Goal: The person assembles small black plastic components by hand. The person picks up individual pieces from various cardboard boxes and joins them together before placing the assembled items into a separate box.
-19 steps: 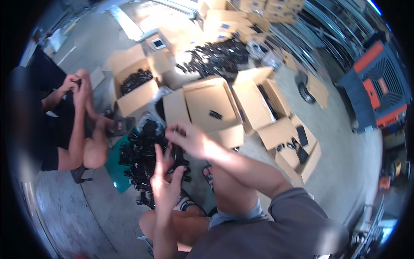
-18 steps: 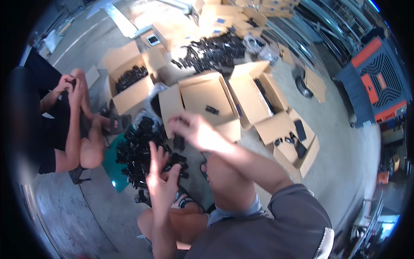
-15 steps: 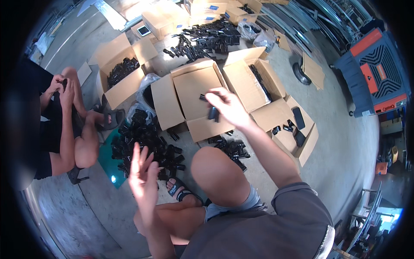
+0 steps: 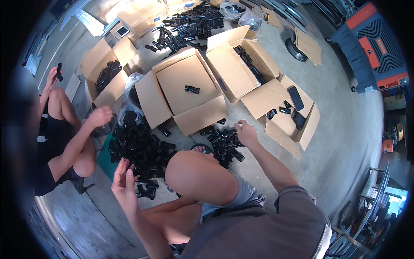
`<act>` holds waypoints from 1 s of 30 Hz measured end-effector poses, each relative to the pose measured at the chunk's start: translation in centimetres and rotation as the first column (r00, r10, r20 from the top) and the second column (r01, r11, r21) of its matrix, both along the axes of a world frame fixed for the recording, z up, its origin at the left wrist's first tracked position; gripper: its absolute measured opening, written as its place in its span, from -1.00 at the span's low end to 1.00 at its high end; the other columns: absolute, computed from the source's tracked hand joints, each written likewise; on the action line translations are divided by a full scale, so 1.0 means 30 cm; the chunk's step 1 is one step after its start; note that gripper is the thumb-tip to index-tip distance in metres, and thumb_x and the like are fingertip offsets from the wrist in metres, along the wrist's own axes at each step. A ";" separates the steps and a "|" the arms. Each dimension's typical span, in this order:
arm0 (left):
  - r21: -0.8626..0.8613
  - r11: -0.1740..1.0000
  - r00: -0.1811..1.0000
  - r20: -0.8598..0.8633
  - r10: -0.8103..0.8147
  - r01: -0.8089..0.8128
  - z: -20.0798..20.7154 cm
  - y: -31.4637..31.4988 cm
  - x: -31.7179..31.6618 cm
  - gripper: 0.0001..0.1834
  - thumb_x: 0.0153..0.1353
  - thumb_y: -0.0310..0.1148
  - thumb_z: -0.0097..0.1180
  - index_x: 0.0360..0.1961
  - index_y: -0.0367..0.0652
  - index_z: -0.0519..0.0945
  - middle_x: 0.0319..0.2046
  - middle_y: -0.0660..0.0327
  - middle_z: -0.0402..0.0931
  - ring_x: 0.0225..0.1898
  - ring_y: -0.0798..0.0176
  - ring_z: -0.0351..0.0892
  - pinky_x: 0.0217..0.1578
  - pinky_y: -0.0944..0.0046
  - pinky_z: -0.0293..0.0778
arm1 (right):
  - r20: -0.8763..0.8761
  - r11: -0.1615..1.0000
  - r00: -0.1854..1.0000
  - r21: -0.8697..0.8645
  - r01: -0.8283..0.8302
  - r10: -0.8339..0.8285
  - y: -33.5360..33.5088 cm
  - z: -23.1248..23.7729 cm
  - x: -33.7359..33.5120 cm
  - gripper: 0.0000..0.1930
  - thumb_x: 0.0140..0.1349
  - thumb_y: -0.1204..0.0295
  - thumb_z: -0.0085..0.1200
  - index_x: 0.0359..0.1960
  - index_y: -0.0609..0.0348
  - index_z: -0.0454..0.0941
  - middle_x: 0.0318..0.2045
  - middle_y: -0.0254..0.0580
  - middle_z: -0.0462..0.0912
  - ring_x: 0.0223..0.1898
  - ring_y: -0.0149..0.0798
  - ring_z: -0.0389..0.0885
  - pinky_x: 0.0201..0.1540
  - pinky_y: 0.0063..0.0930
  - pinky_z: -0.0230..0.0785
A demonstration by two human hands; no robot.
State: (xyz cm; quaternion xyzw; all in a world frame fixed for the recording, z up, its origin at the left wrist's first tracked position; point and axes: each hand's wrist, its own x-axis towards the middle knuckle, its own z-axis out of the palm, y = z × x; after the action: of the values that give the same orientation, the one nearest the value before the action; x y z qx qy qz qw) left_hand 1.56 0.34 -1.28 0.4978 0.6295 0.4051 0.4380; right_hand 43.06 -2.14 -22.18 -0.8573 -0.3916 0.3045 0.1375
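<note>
Right hand: since the earlier frame, the person's right hand [image 4: 248, 134] has moved away from over the wide open brown cardboard box [image 4: 200, 115] to just beside the small heap of glossy black tubular parts [image 4: 226, 146]; the dark piece then at its fingers no longer shows there, so it has probably been let go.
Right fingers: loosely curved; they look released, with no part visible in them.
Left hand: the person's left hand [image 4: 124, 183] is half open and seems to grasp nothing, near the large heap of glossy black parts [image 4: 138, 140].
Black parts: the large heap lies beyond the left hand, the small one just left of the right hand; one black part [image 4: 192, 89] lies inside the wide box, beyond and between the hands.
Co-worker: the hands that were together have parted; one raised hand holds a black part [image 4: 59, 72], the other [image 4: 101, 116] hangs near the far side of the large heap.
Bare knee: the person's raised knee [image 4: 200, 175] stands between the hands and could hamper crossing from heap to heap.
Beyond right hand: a small brown carton [image 4: 310, 123] holds a black flat slab [image 4: 296, 98].
Beyond left hand: a clear plastic bag [image 4: 131, 90] lies past the large heap.
</note>
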 end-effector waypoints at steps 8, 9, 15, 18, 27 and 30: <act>-0.029 0.993 0.988 -0.112 0.106 -0.110 0.045 0.005 -0.116 -0.55 0.44 -0.24 0.03 0.29 -0.18 0.45 0.12 0.06 0.53 0.08 0.24 0.55 -0.02 0.30 0.49 | 0.215 0.908 0.937 0.378 0.181 -0.276 -0.088 0.249 0.389 -0.70 0.39 0.24 -0.02 -0.24 0.23 0.63 -0.43 0.09 0.68 -0.36 0.15 0.69 -0.23 -0.07 0.54; -0.033 0.993 0.988 -0.110 0.106 -0.110 0.051 0.015 -0.128 -0.54 0.44 -0.22 0.04 0.28 -0.17 0.45 0.13 0.06 0.53 0.09 0.24 0.54 -0.01 0.30 0.48 | 0.272 0.910 0.904 0.346 0.228 -0.329 -0.124 0.172 0.497 -0.69 0.38 0.24 -0.03 -0.24 0.26 0.63 -0.40 0.13 0.69 -0.29 0.18 0.69 -0.17 -0.03 0.54; -0.094 0.993 0.985 -0.167 0.054 -0.071 0.058 0.059 -0.201 -0.51 0.43 -0.17 0.06 0.28 -0.18 0.45 0.11 0.09 0.53 0.06 0.27 0.53 -0.03 0.33 0.46 | 0.385 0.914 0.872 -0.142 0.379 -0.302 -0.310 -0.110 0.851 -0.65 0.25 0.43 -0.03 0.08 0.15 0.47 0.13 0.03 0.53 0.16 0.10 0.50 0.17 -0.09 0.42; -0.136 0.991 0.958 -0.283 -0.042 0.003 0.040 0.039 -0.240 -0.51 0.42 -0.22 0.08 0.28 -0.23 0.44 0.07 0.12 0.55 0.02 0.34 0.52 -0.08 0.39 0.42 | 0.518 0.912 0.813 -0.136 0.387 -0.267 -0.338 -0.135 0.886 -0.37 0.09 0.53 0.13 0.27 0.09 0.30 0.25 -0.06 0.36 0.30 -0.02 0.33 0.27 -0.18 0.36; -0.293 0.956 0.948 -0.301 -0.099 0.007 -0.077 -0.019 -0.273 -0.46 0.39 -0.19 0.10 0.32 -0.19 0.40 0.07 0.12 0.56 -0.03 0.37 0.53 -0.12 0.39 0.43 | 0.555 0.923 0.814 -0.199 0.329 -0.170 -0.346 -0.174 0.949 -0.16 -0.09 0.59 0.30 0.30 0.12 0.18 0.20 -0.06 0.37 0.26 0.00 0.34 0.22 -0.17 0.41; -0.356 0.933 0.934 -0.313 -0.171 0.052 -0.085 -0.018 -0.251 -0.45 0.39 -0.20 0.11 0.32 -0.19 0.39 0.07 0.11 0.55 -0.05 0.35 0.54 -0.11 0.37 0.44 | 0.591 0.907 0.788 -0.219 0.361 -0.171 -0.343 -0.173 0.970 -0.14 -0.13 0.52 0.41 0.27 0.10 0.20 0.13 -0.09 0.40 0.23 -0.03 0.37 0.21 -0.17 0.41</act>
State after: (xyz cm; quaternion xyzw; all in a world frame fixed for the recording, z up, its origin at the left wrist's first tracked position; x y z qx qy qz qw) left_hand -5.98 -0.20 -3.83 0.5116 0.7263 0.1722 0.4254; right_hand 72.17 -12.44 -27.36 -0.9659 -0.2332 0.0768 -0.0821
